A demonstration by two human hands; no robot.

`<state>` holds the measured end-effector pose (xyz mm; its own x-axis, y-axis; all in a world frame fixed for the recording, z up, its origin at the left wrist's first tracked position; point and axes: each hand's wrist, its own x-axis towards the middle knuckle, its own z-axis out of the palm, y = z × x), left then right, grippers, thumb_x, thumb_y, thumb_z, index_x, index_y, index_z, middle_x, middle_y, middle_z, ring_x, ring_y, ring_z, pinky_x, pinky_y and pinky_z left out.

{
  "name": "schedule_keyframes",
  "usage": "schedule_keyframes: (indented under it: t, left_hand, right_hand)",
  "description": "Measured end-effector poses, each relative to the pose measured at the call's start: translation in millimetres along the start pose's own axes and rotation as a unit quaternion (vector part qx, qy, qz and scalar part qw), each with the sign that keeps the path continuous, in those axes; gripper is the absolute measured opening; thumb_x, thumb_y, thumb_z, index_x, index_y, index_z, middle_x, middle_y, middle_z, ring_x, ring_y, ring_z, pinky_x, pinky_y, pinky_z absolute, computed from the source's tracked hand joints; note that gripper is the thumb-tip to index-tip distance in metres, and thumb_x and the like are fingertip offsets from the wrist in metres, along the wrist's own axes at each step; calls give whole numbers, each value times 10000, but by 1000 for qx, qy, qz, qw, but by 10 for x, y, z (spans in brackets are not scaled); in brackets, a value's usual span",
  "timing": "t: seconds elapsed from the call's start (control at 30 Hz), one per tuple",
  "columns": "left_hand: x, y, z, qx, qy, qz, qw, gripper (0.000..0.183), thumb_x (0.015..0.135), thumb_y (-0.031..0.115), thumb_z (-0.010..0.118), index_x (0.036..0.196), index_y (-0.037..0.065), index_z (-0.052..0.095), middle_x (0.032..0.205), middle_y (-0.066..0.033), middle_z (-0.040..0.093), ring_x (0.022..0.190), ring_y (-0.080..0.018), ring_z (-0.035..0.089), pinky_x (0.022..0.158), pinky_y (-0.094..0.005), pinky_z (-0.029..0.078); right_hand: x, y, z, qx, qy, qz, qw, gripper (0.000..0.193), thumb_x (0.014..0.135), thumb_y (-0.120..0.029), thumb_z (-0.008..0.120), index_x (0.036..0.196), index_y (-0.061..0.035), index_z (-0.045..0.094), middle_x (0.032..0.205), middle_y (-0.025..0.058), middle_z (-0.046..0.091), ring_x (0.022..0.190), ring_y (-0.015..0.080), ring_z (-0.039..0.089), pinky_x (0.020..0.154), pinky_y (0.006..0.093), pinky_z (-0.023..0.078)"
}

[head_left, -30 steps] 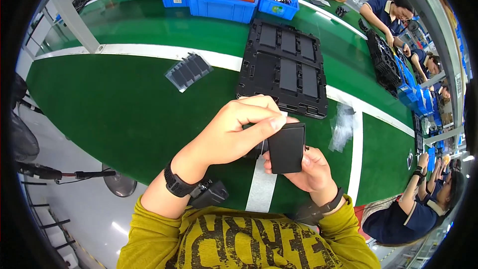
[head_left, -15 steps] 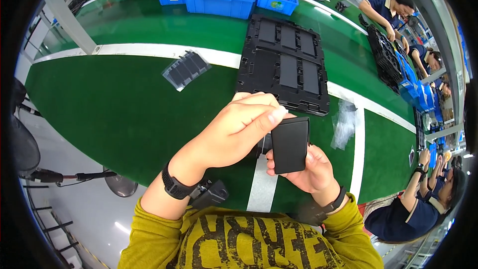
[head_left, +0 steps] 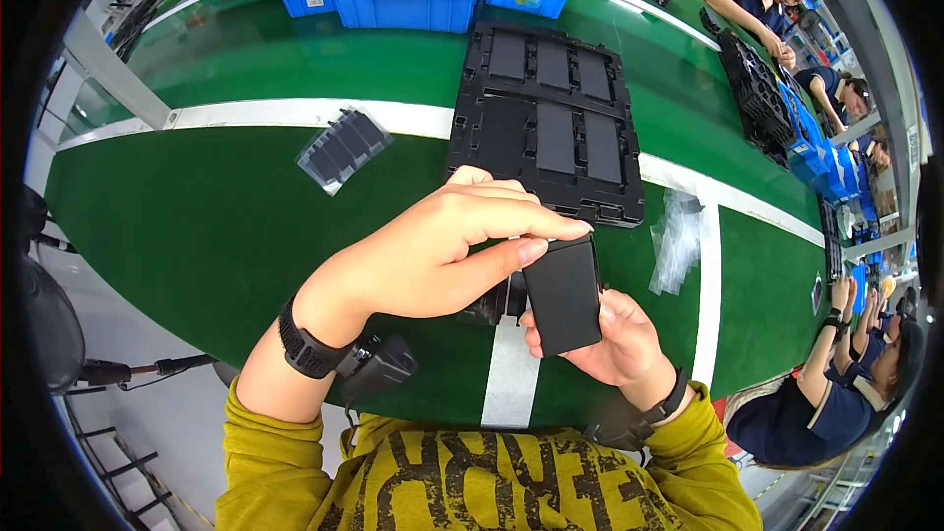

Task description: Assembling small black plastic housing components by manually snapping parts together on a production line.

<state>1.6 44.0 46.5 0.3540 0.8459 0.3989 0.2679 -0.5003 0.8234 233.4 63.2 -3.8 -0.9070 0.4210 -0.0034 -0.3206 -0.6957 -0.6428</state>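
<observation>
A flat black rectangular block [head_left: 562, 297] is held upright in front of my chest. My right hand [head_left: 626, 336] grips its lower part, with the thumb on the right edge and fingertips showing at the left edge. At its top, my left hand [head_left: 447, 248] has the thumb on the upper left corner and the forefinger along the upper edge. The left hand's other fingers are stretched out behind. Just beyond the hands lies a black tray [head_left: 503, 143] with several dark grey rectangular pieces in its slots. A dark object [head_left: 497, 305] below my left hand is mostly hidden.
A clear plastic sheet with dark strips [head_left: 344, 149] lies left of the tray; crumpled clear film [head_left: 677, 246] lies right. Blue bins [head_left: 408, 10] stand at the back. Co-workers sit along the right, one in a dark shirt [head_left: 811, 418]. A metal post [head_left: 116, 64] rises at left.
My left hand's forefinger has straightened along the block's top edge, and its wrist has moved left. The block has tilted slightly and dropped a little, still in my right hand. The whole view has shifted slightly.
</observation>
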Motion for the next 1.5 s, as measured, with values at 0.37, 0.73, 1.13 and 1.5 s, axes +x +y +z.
schedule_keyframes:
  t: [0.37,0.73,1.13,1.5]
  left_hand:
    - [-50,14,86,-195,98,-114,969,307,871,112,510,1161,28,568,927,-83,601,889,-199,548,844,-321,362]
    - [-631,-95,173,210,-217,-113,947,496,826,216,592,1262,26,450,1370,-146,369,1289,-291,330,1050,-457,246]
    - [-626,-153,158,205,-265,-131,933,496,821,280,601,1289,180,471,1440,-124,277,1342,-249,248,1071,-488,188]
    - [-587,-147,147,213,-286,-143,923,561,777,434,618,1284,231,489,1424,-132,309,1337,-254,263,1071,-472,160]
  right_hand:
    - [-12,-11,-93,25,33,-52,998,471,933,-268,445,1266,60,386,1224,263,471,1107,336,513,940,456,411]
    - [-50,-79,-243,54,47,-89,993,445,939,-221,429,1302,26,363,1302,314,371,1151,332,483,989,454,368]
    - [-108,-325,-216,-819,34,-87,566,383,653,-51,683,1034,-50,645,1128,167,538,971,306,539,804,358,472]
    - [-106,-245,-293,-844,9,-96,527,359,650,-80,661,1008,-81,670,1124,133,552,971,264,540,794,335,471]
